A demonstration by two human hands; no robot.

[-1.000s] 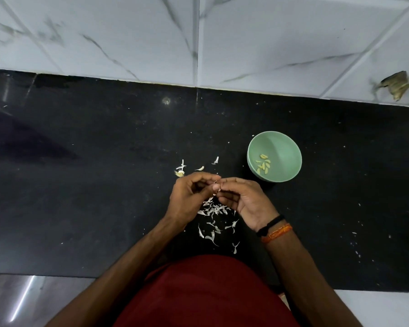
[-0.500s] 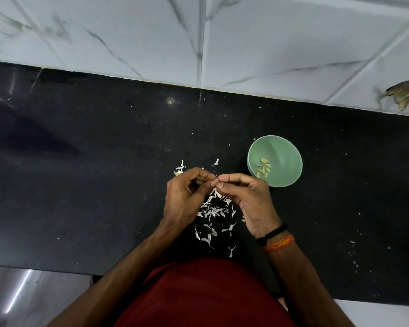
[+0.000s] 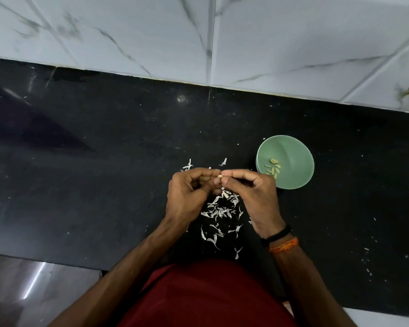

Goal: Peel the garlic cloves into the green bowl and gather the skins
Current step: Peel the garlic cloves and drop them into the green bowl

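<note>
pinching a clove (image 3: 219, 176) between them, the left hand (image 3: 189, 192) and right hand (image 3: 250, 192) have lifted a touch off the worktop (image 3: 104, 180) compared with a second ago, so more of the skins (image 3: 219, 212) now shows beneath. both grips are curled closed on the clove, fingertips meeting at its pale tip, which now peeks out bare. to me that means this clove is nearly stripped and close to being dropped. the bowl (image 3: 293, 180) sits just beside the right hand, at two o'clock from the hands, with a few peeled cloves inside. skins lie loose at six o'clock from the hands, a few strays at eleven, none gathered yet.
</note>
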